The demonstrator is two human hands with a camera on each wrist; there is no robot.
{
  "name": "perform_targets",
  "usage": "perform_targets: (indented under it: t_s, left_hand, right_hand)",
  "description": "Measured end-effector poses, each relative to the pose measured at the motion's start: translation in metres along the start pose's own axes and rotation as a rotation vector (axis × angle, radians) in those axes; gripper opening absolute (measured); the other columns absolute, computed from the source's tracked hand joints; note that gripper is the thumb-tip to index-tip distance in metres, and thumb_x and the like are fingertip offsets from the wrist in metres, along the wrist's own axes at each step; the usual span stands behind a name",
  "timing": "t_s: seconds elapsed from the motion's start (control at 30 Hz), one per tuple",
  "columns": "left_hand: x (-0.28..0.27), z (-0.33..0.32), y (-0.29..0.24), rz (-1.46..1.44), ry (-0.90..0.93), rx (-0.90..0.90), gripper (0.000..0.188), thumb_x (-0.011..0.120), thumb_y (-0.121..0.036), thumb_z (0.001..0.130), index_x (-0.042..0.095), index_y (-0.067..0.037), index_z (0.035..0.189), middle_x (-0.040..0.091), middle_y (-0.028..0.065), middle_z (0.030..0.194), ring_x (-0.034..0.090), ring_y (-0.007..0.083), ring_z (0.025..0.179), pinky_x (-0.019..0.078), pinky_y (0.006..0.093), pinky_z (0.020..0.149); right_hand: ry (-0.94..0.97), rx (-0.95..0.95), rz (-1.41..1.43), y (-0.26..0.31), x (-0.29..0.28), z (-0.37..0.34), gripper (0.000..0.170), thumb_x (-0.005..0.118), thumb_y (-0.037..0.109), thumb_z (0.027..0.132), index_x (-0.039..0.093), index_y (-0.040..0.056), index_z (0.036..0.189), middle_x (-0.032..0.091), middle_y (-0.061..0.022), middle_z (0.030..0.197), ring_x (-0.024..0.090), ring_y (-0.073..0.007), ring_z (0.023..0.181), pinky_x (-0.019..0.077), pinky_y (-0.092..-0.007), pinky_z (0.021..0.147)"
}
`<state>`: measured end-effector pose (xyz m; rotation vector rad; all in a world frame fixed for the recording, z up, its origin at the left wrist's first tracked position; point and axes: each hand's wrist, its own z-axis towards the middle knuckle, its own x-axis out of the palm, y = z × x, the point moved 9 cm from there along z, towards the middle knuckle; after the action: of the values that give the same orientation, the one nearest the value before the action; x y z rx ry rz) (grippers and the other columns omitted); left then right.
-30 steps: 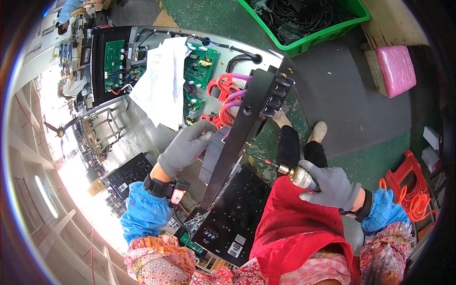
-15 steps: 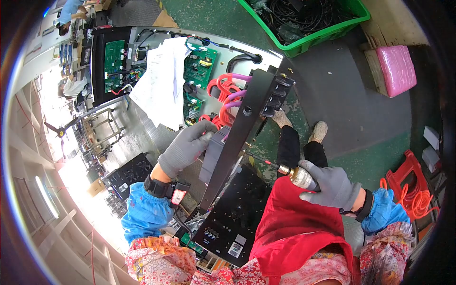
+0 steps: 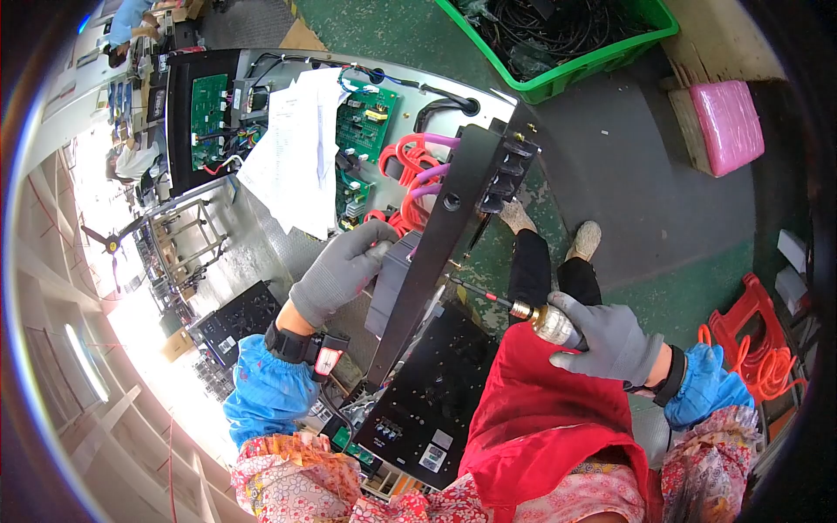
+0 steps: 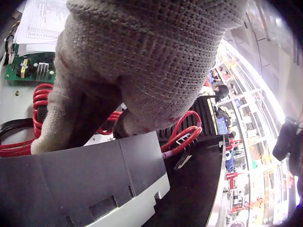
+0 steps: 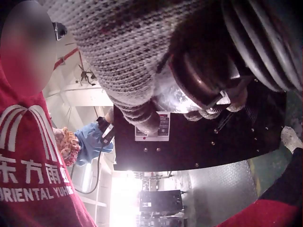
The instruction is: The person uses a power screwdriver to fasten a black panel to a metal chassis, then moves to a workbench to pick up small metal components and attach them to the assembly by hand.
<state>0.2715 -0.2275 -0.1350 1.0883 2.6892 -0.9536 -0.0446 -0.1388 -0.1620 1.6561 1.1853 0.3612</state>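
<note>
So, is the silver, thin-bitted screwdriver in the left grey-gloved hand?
No, the right hand grips the screwdriver, while the left hand is at the dark grey box.

The black panel (image 3: 425, 253) stands between left fingers (image 3: 373, 232) and screwdriver (image 3: 554, 327).

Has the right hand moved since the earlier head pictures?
No: the right hand shows no visible shift either way against the green crate in that view.
</note>
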Motion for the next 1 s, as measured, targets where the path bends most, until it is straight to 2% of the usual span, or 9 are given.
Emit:
perform_targets:
  t_s: [0.43,0.63,1.0]
  left_hand:
    - [-0.0001,-0.0002,-0.0041,0.032,-0.017,0.04,0.02,0.052,-0.014,0.101,0.06,-0.004,0.117,0.054,-0.0008,0.084,0.047,0.0064,0.073,0.0425,0.0252,0.066]
    - [-0.0006,0.0002,0.0002,0.027,-0.01,-0.023,0.021,0.051,-0.013,0.101,0.061,-0.004,0.118,0.053,-0.001,0.082,0.046,0.0064,0.072,0.0425,0.0259,0.064]
    - [0.0005,-0.0008,-0.0036,-0.004,-0.013,0.0,0.02,0.053,-0.014,0.102,0.061,-0.003,0.116,0.053,-0.0013,0.081,0.046,0.0065,0.071,0.0423,0.026,0.064]
  right_hand:
    - [-0.015,-0.014,0.017,0.0031,-0.003,-0.0006,0.083,0.076,0.045,0.079,0.045,0.0036,0.144,0.068,-0.0183,0.08,0.069,-0.0382,0.074,0.0542,-0.0448,0.067]
    - [-0.029,-0.015,0.026,0.0019,-0.0021,-0.0012,0.082,0.075,0.044,0.079,0.045,0.0032,0.143,0.068,-0.0184,0.081,0.069,-0.0383,0.074,0.0541,-0.0446,0.067]
    - [-0.019,-0.01,0.013,0.0042,-0.0018,-0.0011,0.082,0.075,0.045,0.079,0.045,0.0039,0.143,0.068,-0.0184,0.078,0.069,-0.0375,0.072,0.0541,-0.0438,0.066]
